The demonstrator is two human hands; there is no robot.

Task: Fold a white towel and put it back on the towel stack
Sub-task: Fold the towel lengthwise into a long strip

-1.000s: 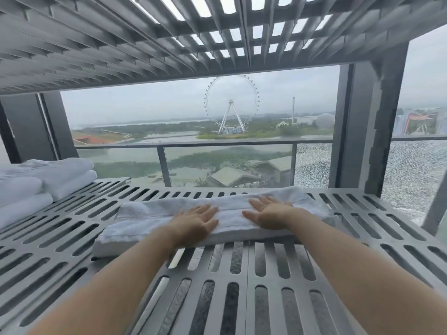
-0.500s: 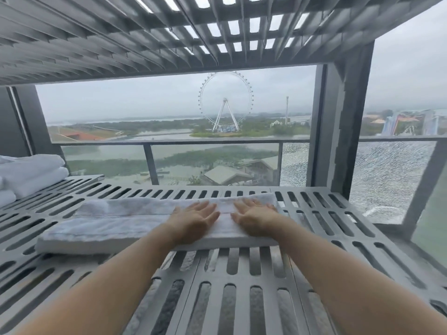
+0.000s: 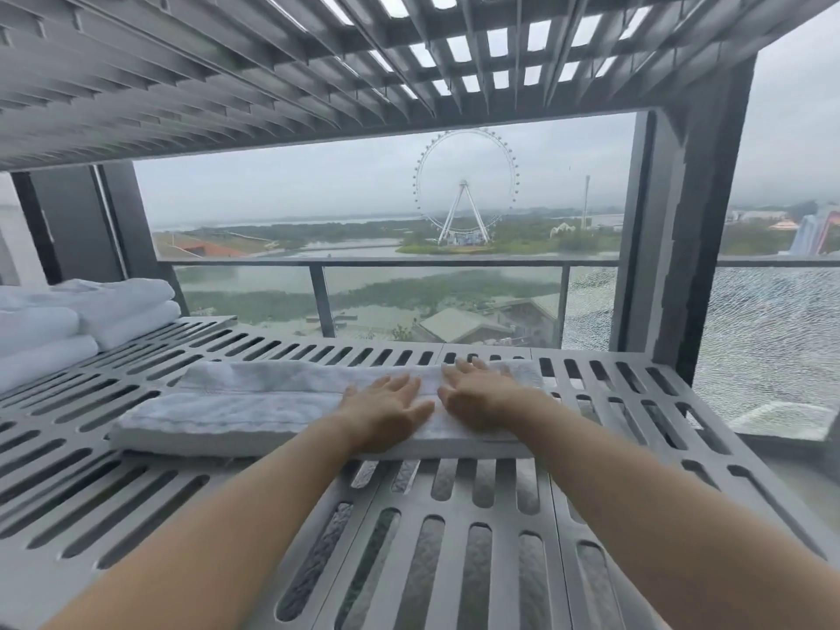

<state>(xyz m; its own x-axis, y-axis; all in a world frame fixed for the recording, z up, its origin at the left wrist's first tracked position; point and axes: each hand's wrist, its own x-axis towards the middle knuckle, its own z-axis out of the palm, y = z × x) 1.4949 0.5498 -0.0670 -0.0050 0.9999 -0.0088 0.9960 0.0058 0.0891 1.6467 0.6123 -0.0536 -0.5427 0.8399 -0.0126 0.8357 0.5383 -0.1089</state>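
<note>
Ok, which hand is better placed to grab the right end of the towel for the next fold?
Probably the right hand: it lies flat on the towel close to that end, while the left hand rests beside it, nearer the middle.

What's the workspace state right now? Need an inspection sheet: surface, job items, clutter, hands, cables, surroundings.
Surface: grey slotted metal shelf, level, nothing seen spilled on it.
Job's things: white towel folded into a long strip, lying flat mid-shelf; towel stack at the far left, apart from it. The towel is not yet on the stack.
Clutter: nothing seen.
Hands: left hand and right hand lie side by side, palms down, fingers straight, on the right half of the towel.
Cables: nothing seen.
Surroundings: slatted roof overhead; railing behind the shelf; Ferris wheel in the distance; shattered glass panel to the right.
</note>
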